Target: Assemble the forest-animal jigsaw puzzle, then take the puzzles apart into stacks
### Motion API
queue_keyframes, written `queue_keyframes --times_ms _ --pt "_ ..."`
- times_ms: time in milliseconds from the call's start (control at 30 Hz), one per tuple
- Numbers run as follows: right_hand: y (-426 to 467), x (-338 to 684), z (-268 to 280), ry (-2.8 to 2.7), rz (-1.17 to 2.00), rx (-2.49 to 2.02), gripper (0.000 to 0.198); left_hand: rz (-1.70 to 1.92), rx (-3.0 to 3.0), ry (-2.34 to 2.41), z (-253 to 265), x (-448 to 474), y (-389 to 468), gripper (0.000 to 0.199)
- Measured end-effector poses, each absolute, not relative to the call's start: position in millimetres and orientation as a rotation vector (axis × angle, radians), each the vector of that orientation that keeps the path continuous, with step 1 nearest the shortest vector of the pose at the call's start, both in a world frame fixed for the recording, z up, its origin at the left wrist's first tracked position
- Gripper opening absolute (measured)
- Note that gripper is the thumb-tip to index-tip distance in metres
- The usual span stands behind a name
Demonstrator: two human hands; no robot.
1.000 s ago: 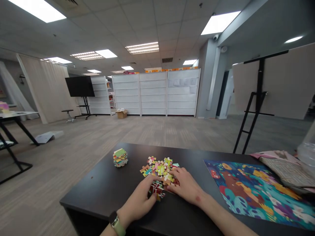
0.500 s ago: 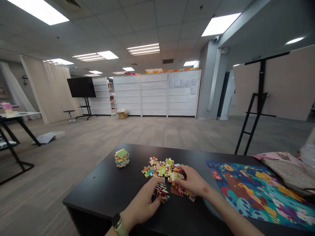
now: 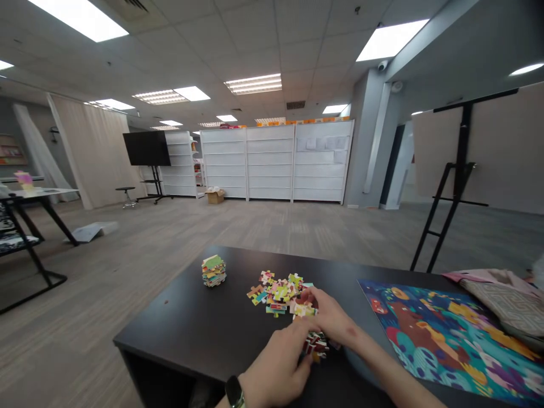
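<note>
My left hand (image 3: 280,360) is closed around a stack of jigsaw puzzle pieces (image 3: 317,345), held on edge over the near part of the table. Just beyond it, my right hand (image 3: 334,320) curls its fingers and thumb over a pale yellow-green puzzle piece (image 3: 304,310) at the right side of a loose pile. Several pieces of that puzzle pile (image 3: 283,290) lie overlapping at the middle of the table. Left of the pile stands a neat stack of puzzle pieces (image 3: 213,271), a green one on top. The left hand partly hides pieces under the right one.
The black table (image 3: 191,317) carries a colourful animal picture sheet (image 3: 446,334) on the right. Behind the sheet lies a patterned cloth bag (image 3: 497,294). An easel-like stand (image 3: 446,215) rises beyond the table, and white shelves (image 3: 272,164) line the far wall.
My left hand has moved right with its stack of pieces and is now close against my right hand. The right hand stays by the pile. The view has shifted slightly.
</note>
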State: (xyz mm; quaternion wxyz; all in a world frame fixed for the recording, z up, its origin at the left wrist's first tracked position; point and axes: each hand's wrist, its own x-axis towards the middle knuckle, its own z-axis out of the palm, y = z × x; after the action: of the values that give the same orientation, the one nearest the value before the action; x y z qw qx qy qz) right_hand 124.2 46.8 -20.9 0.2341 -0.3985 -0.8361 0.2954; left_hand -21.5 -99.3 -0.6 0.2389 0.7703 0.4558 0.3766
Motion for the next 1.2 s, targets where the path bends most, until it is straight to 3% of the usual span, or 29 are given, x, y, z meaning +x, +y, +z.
queue_keyframes --times_ms 233,467,733,867,1033,1200 --pt "39 125 -14 -2.145 1.160 -0.879 0.070 1.018 2.112 1.237 -9 -22 -103 0.049" --pt "32 130 1 -2.005 1.483 -0.971 0.049 1.090 1.980 1.288 -8 -44 -106 0.049" --pt "13 119 7 -2.223 1.084 -0.654 0.016 1.216 1.948 1.271 -23 -64 -105 0.064" --pt "-2 109 -3 -2.229 1.216 -0.488 0.025 1.304 1.967 1.238 -26 -58 -101 0.079" --pt "-5 109 -3 -2.229 1.307 -0.357 0.037 1.334 1.922 1.256 -25 -50 -94 0.075" --pt "25 134 16 -2.430 0.968 -0.599 0.036 1.249 1.917 1.348 -19 -63 -93 0.067"
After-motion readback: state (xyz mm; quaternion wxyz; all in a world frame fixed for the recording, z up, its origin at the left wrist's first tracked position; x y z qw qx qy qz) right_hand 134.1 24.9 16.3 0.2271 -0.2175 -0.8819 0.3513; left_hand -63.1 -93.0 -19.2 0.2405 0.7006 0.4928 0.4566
